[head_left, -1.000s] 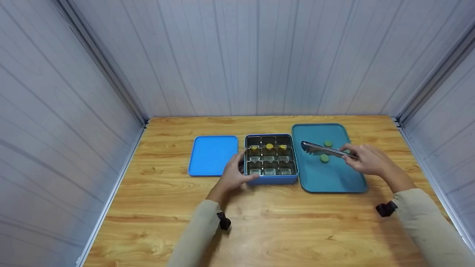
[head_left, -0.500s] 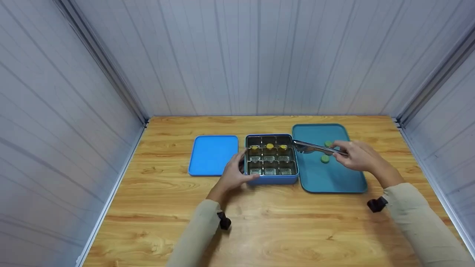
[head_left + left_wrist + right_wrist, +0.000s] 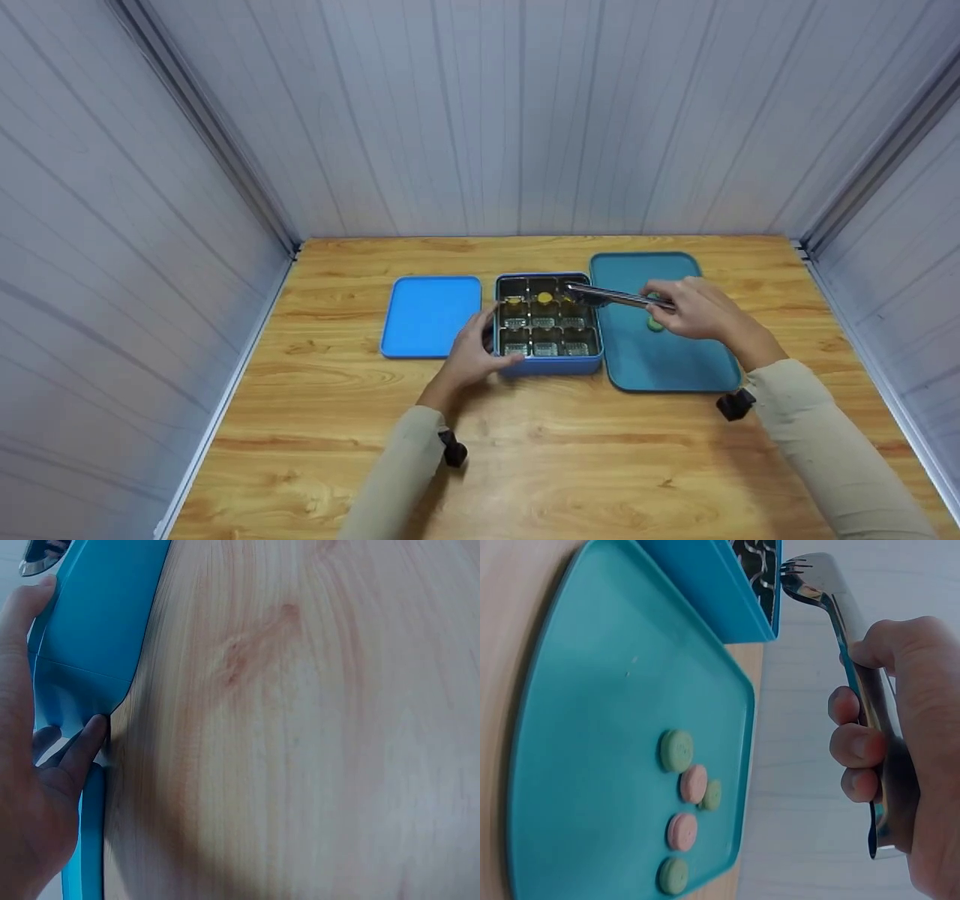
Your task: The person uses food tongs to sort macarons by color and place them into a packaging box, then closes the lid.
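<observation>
A blue box [image 3: 551,365] with a dark compartment insert stands mid-table; yellow macarons [image 3: 545,298] lie in its back row. My left hand [image 3: 480,341] grips the box's front-left corner, and in the left wrist view that hand [image 3: 34,787] wraps the blue wall [image 3: 97,630]. My right hand [image 3: 675,304] holds metal tongs [image 3: 611,296] whose tips hover over the box's back-right compartment. In the right wrist view the right hand [image 3: 900,742] holds the tongs [image 3: 832,600] near-closed, and nothing shows between the tips. The teal tray [image 3: 592,727] carries several green and pink macarons [image 3: 676,750].
The box's blue lid [image 3: 430,315] lies flat to the left of the box. The teal tray [image 3: 675,360] sits right of the box, touching it. Grey panel walls close in the wooden table [image 3: 570,450] on three sides.
My right hand has carried the tongs leftward from over the teal tray to over the box's back-right corner. The left hand and the box have stayed put.
</observation>
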`<state>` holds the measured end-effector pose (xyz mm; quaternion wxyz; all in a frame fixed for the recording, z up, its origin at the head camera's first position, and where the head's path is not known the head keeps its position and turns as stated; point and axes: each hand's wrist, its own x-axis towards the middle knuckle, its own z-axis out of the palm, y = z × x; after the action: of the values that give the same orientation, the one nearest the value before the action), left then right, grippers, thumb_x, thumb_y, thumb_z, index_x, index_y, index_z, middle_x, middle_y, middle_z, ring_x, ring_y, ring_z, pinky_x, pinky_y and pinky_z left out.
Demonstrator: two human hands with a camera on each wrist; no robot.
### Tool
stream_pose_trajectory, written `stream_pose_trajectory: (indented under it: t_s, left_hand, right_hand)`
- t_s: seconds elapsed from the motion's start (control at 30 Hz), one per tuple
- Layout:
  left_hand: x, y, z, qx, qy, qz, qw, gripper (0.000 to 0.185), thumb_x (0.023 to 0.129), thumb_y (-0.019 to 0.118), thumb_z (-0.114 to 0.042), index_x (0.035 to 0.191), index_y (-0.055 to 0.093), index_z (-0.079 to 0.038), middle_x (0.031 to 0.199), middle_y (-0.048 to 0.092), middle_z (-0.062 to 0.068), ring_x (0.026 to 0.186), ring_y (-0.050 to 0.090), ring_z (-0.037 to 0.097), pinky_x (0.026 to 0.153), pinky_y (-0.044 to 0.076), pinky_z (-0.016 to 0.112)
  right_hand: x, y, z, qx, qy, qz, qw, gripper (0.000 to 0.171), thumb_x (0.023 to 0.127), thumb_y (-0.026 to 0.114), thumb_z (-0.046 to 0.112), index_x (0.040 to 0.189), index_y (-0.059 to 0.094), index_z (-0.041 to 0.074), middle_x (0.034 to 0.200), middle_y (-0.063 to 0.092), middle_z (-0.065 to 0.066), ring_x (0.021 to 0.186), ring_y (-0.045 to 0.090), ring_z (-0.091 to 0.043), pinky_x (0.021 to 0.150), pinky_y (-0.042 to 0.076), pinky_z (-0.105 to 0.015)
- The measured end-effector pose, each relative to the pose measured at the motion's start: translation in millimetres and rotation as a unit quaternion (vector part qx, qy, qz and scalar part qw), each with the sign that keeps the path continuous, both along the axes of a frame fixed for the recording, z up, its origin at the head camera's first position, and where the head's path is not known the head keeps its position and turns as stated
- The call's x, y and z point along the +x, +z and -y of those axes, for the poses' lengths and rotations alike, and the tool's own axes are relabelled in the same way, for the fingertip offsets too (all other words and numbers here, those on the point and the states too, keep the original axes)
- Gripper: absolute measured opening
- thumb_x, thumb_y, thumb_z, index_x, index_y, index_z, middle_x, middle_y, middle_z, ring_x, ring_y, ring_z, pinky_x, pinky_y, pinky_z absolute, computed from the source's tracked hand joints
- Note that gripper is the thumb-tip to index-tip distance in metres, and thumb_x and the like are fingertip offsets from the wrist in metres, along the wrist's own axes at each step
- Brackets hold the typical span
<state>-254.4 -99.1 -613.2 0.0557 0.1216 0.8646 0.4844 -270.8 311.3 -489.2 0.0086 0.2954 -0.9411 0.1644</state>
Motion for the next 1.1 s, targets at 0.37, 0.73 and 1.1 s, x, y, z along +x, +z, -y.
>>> stream_pose_trajectory:
  t_s: [0.37,0.73,1.1]
  left_hand:
    - [-3.1,-3.2,2.6,-0.018,0.006,0.001,0.9998,0.119,0.088,0.095,-0.052,0.181,0.029,-0.020,0.182,0.032,0.029,0.167,0.035,0.056,0.133,0.036,0.074]
    - [-7.5,-10.3,6.6,-0.012,0.003,-0.014,0.9998,0.123,0.083,0.098,-0.056,0.179,0.032,-0.018,0.178,0.042,0.022,0.163,0.043,0.052,0.131,0.040,0.073]
    - [-0.9,0.9,2.9,-0.024,0.011,0.000,0.9997,0.117,0.088,0.097,-0.040,0.180,0.030,-0.015,0.180,0.038,0.025,0.166,0.040,0.052,0.134,0.036,0.072]
  right_hand:
    - [-10.5,-1.1,35.7,-0.001,0.019,0.004,1.000,0.021,0.108,0.069,0.016,0.125,0.077,0.007,0.061,0.055,0.002,0.051,0.033,-0.007,0.052,0.024,-0.025]
    - [-15.5,-6.0,69.9,0.001,0.031,-0.010,0.999,0.024,0.110,0.067,0.017,0.129,0.078,0.009,0.055,0.044,0.005,0.049,0.026,-0.006,0.051,0.020,-0.025]
    - [-17.1,-14.4,89.7,0.013,0.028,0.008,1.000,0.030,0.111,0.065,0.017,0.138,0.075,0.009,0.054,0.031,0.010,0.046,0.023,-0.007,0.050,0.020,-0.025]
